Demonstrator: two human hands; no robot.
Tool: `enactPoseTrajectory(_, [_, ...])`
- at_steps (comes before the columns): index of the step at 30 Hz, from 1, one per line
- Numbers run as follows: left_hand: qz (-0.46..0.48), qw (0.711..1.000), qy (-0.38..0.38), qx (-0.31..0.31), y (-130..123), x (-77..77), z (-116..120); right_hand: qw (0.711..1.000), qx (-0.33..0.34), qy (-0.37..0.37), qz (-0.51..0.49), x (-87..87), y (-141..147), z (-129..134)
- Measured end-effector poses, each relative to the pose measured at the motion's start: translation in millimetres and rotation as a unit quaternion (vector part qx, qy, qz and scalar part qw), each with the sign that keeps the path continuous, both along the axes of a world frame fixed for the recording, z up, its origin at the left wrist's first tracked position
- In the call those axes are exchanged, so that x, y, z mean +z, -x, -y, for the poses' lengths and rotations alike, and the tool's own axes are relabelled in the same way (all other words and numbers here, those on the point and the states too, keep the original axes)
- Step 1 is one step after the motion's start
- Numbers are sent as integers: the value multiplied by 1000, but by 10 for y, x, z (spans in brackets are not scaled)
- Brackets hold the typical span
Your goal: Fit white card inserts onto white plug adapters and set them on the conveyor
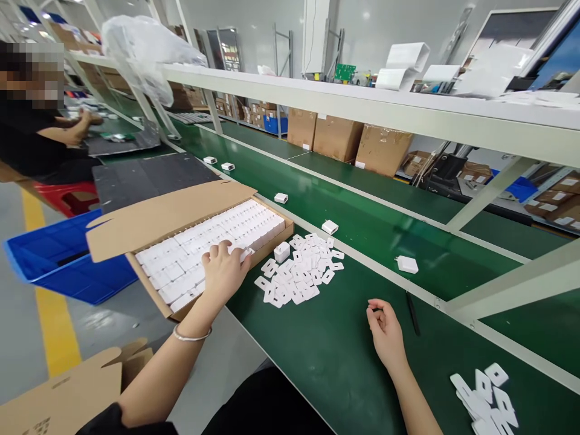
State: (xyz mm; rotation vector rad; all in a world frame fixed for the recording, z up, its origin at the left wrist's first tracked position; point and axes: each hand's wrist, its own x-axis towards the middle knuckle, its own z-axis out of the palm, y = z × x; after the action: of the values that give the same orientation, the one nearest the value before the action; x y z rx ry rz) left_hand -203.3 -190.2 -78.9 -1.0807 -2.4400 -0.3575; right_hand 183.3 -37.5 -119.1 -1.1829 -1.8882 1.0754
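Observation:
My left hand (224, 272) reaches over an open cardboard box (165, 305) filled with rows of white plug chargers (181, 251). Its thumb and forefinger close on a charger (246, 254) at the box's near right side; the fingers partly hide it. On the green bench (335, 338), my right hand (385, 331) rests with its fingers loosely curled in, and I see nothing in them. Between the hands lies a heap of flat white plates with cut-outs (301, 269), a single white charger (281, 252) standing at its edge.
Several white chargers (406, 264) are spread along the green conveyor belt (362, 241). A black pen-like stick (412, 314) lies right of my right hand, near more white plates (487, 402). A blue bin (77, 266) stands left, and a co-worker (36, 133) sits beyond it.

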Motion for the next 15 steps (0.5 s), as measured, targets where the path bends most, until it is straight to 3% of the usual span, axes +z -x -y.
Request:
enactPoseTrajectory(4, [-28, 998, -50, -36, -98, 120, -50, 994, -40, -96, 35, 68, -6, 11])
enactPoseTrajectory(7, [-28, 990, -90, -109, -314, 256, -250, 962, -122, -216, 114, 133, -128, -84])
enactPoseTrajectory(11, [-7, 967, -53, -250, -795, 378, -782, 890, -235, -306, 245, 114, -446, -314])
enactPoseTrajectory(15, [59, 937, 92, -330, -1290, 374, -1547, 867, -290, -266, 307, 18, -662, -473])
